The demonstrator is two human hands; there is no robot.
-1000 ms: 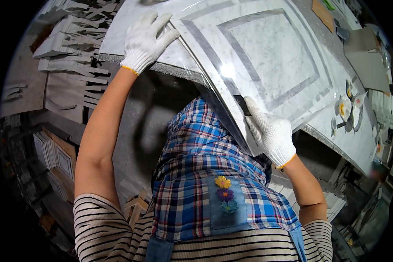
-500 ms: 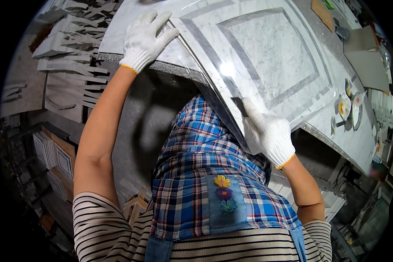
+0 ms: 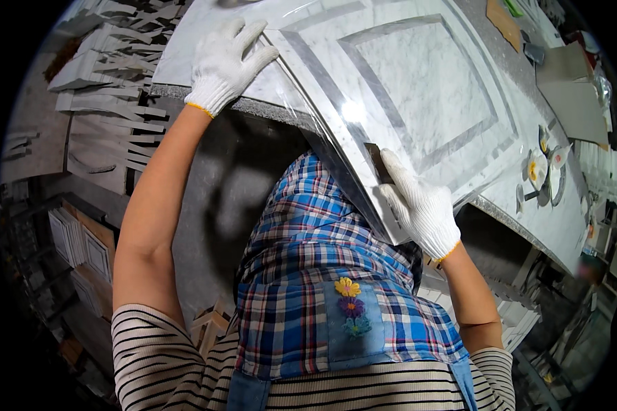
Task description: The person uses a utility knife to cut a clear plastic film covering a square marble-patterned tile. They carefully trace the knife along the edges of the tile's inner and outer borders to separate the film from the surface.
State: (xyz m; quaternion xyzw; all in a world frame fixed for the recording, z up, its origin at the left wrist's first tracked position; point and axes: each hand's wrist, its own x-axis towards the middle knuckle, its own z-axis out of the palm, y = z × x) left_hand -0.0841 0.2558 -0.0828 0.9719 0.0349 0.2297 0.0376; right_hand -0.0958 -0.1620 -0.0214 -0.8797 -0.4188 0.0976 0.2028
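Observation:
A polished white marble panel with grey inlaid bands lies across a paler slab, its near corner jutting out over my lap. My left hand, in a white knit glove, rests with fingers apart at the panel's far left corner, the fingertips by its edge. In my gloved right hand is a thin, dark, flat scraper blade, pinched near the panel's near corner. Its outer end shows past my fingers above the grey band; the rest is hidden by the glove. Whether the blade touches the marble I cannot tell.
Right of the panel, several small round discs lie on the slab. A cardboard box stands at the far right. Stacked stone strips fill the upper left, and framed panels lean on a rack below them.
My right hand has shifted slightly and its fingers have spread from the thumb, so more of the blade shows. My left hand stays at its corner.

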